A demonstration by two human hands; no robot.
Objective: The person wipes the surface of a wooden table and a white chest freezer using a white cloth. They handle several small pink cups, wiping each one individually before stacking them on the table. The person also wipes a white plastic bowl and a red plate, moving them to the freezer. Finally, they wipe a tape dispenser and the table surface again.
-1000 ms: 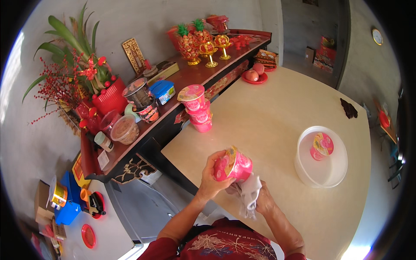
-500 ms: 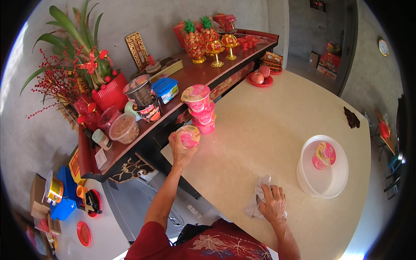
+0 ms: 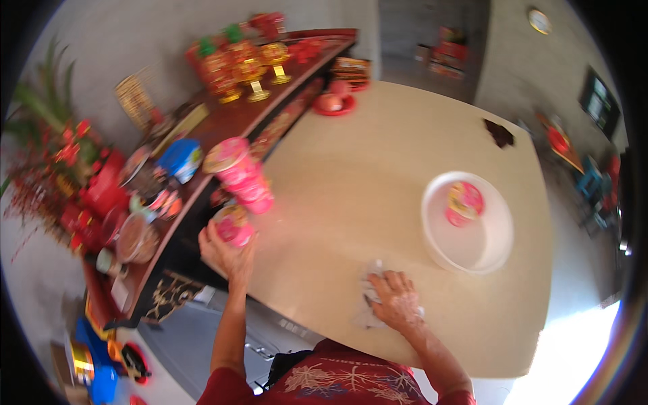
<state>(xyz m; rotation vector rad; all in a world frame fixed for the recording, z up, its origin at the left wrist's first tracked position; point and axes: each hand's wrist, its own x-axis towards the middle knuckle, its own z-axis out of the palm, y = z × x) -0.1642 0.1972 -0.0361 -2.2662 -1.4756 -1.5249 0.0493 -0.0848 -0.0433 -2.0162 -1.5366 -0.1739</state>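
In my left hand [image 3: 226, 253] is a pink lidded cup [image 3: 233, 227], held by its side at the table's left edge. Right beside it, a leaning stack of similar pink cups [image 3: 237, 174] stands on the tabletop. My right hand [image 3: 397, 297] presses a crumpled whitish cloth [image 3: 370, 297] against the table near its front edge, with the fingers pointing up and to the left. The cloth is partly hidden under that hand. To the right of it stands a round, translucent white tub [image 3: 432, 233] with one pink lidded cup [image 3: 465, 204] inside.
A dark red altar shelf [image 3: 233, 111] runs along the left, bearing gold-stemmed ornaments, a blue-lidded tub [image 3: 179, 160] and a red-potted plant [image 3: 108, 182]. Round fruit sits on a red plate [image 3: 337, 108] at the table's far left. A dark crumpled thing [image 3: 499, 133] lies far right.
The whole view has swung, so everything sits further left and higher, with blur. My right hand has turned leftward on the cloth. The left hand still holds its cup beside the stack.
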